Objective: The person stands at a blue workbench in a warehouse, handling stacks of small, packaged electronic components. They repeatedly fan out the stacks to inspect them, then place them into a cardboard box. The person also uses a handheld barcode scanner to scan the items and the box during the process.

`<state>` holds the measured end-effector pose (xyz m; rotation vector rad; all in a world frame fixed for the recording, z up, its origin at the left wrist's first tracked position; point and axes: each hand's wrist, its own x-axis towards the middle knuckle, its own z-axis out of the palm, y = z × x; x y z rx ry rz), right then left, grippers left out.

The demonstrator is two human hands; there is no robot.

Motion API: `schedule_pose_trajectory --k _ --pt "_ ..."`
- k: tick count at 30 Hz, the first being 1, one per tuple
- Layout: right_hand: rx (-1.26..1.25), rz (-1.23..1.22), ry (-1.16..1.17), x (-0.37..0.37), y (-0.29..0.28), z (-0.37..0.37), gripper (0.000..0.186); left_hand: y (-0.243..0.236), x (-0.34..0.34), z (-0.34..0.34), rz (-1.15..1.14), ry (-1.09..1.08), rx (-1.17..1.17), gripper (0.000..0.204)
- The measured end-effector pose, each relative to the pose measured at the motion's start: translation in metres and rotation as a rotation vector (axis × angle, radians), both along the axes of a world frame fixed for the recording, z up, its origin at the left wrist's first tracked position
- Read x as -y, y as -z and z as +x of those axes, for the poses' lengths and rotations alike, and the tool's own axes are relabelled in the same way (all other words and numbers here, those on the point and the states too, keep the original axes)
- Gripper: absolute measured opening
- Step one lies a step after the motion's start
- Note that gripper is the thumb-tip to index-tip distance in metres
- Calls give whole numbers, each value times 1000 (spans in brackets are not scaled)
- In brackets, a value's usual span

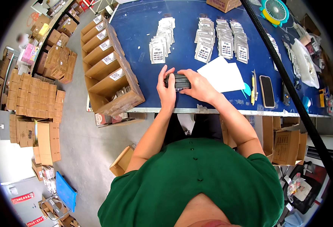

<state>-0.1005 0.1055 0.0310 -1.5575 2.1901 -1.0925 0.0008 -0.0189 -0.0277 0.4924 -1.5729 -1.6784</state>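
My left hand (pixel 166 90) and my right hand (pixel 198 85) are both closed around a bundle of flat dark packs (pixel 181 80) at the near edge of the blue table (pixel 144 15). White paper sheets (pixel 227 79) lie beside my right hand. Farther back are several overlapping rows of small printed packets (pixel 204 49). At left, a long cardboard box with compartments (pixel 127 106) holds some packets in its nearest section.
A utility knife (pixel 253 90), phone (pixel 266 92), fan (pixel 274 11) and white tray (pixel 304 62) are on the right. A black pole (pixel 302 113) crosses there diagonally. Cardboard cartons (pixel 32 94) are stacked along the left; more boxes (pixel 283 147) sit under the table.
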Motion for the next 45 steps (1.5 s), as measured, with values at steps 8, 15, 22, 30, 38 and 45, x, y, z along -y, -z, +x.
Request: schedule_pose_trajectory --k 8,15,22,30,38,45 --pt "-40 -28 -132 21 -3 0 65 -4 4 3 88 42 -69 42" --pt "258 -180 115 11 10 -2 85 0 2 -3 32 -88 37 26" --pt "805 -485 311 32 30 40 60 -3 -3 -7 -6 -72 15 28" --pt "824 -435 341 38 51 23 52 -12 -7 -9 -8 -90 123 39" --pt "696 -597 223 43 57 20 48 -8 -10 -7 -157 -140 103 33" --pt "804 -491 270 30 50 6 51 -2 -10 -11 -28 -192 41 38"
